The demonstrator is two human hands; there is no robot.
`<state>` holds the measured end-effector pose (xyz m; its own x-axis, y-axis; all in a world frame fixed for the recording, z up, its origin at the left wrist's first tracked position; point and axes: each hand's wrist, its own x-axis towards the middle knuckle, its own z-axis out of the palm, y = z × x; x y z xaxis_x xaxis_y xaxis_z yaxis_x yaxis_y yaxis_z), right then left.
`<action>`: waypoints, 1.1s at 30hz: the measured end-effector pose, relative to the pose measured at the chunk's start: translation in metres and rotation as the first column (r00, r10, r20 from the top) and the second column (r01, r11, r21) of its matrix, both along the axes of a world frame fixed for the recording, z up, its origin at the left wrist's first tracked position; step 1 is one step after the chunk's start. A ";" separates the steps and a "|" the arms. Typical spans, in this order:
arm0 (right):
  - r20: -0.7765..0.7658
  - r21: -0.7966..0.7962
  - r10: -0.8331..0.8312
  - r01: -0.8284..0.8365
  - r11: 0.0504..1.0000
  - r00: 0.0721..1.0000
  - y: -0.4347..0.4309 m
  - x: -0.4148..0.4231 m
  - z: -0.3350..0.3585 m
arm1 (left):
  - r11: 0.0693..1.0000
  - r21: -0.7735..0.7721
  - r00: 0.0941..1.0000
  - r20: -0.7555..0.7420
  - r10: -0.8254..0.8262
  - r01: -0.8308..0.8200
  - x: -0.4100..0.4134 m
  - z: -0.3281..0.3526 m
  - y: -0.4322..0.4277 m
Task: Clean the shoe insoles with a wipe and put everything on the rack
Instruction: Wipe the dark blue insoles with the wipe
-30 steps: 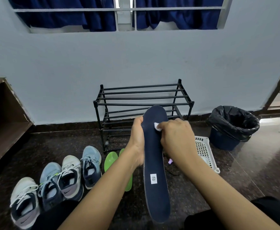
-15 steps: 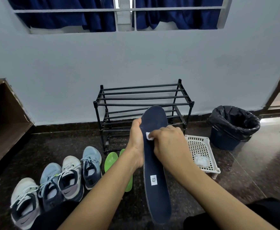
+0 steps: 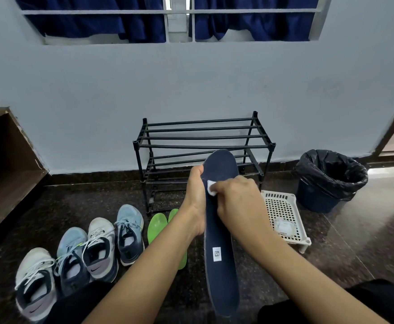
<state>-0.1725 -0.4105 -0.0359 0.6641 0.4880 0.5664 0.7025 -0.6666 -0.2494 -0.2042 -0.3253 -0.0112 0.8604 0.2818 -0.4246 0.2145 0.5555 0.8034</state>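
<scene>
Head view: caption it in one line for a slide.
Left hand holds a navy insole; right hand presses a white wipe on it, near a black rack.

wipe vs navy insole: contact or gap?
Touching. Head view: the right hand presses the white wipe against the navy insole, no gap showing.
</scene>
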 end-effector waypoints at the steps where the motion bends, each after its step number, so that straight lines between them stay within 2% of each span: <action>1: -0.001 -0.017 0.020 -0.020 1.000 1.000 0.001 -0.002 -0.002 | 1.000 0.001 1.000 0.002 0.007 -0.007 0.000 -0.001 0.001; 3: 0.012 -0.017 0.030 -0.030 0.999 0.999 0.002 0.000 -0.005 | 1.000 0.001 1.000 -0.003 0.007 -0.007 -0.001 -0.002 0.001; 8: -0.016 0.100 -0.035 0.036 0.994 0.999 -0.005 0.020 0.007 | 0.998 -0.034 0.999 0.004 -0.047 0.047 -0.004 0.001 -0.007; 13: -0.167 0.105 -0.119 0.137 0.985 0.979 -0.008 0.025 0.014 | 0.995 -0.051 0.996 0.025 -0.081 0.082 -0.005 0.004 -0.011; 20: -0.008 -0.018 -0.002 0.002 1.000 1.000 0.005 -0.004 -0.002 | 1.000 0.031 1.000 -0.022 0.004 -0.003 -0.002 -0.004 0.000; 22: 0.003 -0.003 0.008 -0.008 1.000 1.000 0.004 -0.001 -0.005 | 0.999 0.036 1.000 -0.023 0.000 0.000 -0.003 -0.004 -0.001; 25: -0.053 0.065 -0.011 0.015 0.998 0.999 0.000 0.009 -0.002 | 0.998 0.047 0.999 -0.031 -0.027 0.028 -0.004 -0.003 -0.003; 29: -0.099 0.054 -0.088 0.094 0.994 0.991 -0.005 0.023 0.009 | 0.997 -0.042 0.998 0.003 -0.062 0.062 -0.005 0.000 -0.012; 33: -0.196 0.102 -0.119 0.141 0.985 0.973 -0.010 0.025 0.011 | 0.995 -0.032 0.996 0.008 -0.092 0.092 -0.004 0.000 -0.016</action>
